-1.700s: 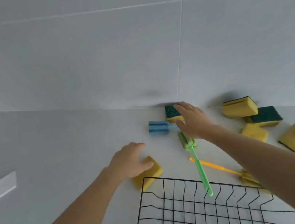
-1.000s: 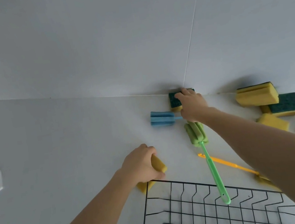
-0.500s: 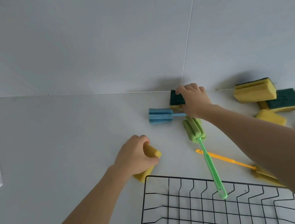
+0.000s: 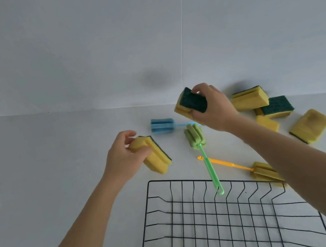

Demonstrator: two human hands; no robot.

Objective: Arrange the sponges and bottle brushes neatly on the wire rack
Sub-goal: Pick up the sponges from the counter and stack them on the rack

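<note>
This looks like a kitchen corner in a home — a pale, smooth counter (image 4: 46,164) runs back to a wall (image 4: 81,50) clad in large light-grey tiles with thin grout lines. Washing-up gear lies scattered about: yellow sponges with green scouring pads (image 4: 249,99), foam bottle brushes in blue (image 4: 162,125), green (image 4: 195,135) and orange (image 4: 263,172) on plastic handles, and a black wire rack (image 4: 228,220) of the dish-draining sort at the near edge. Nothing industrial or commercial is on show — just plain household cleaning things on a bare domestic worktop, lit by soft, even daylight.
</note>
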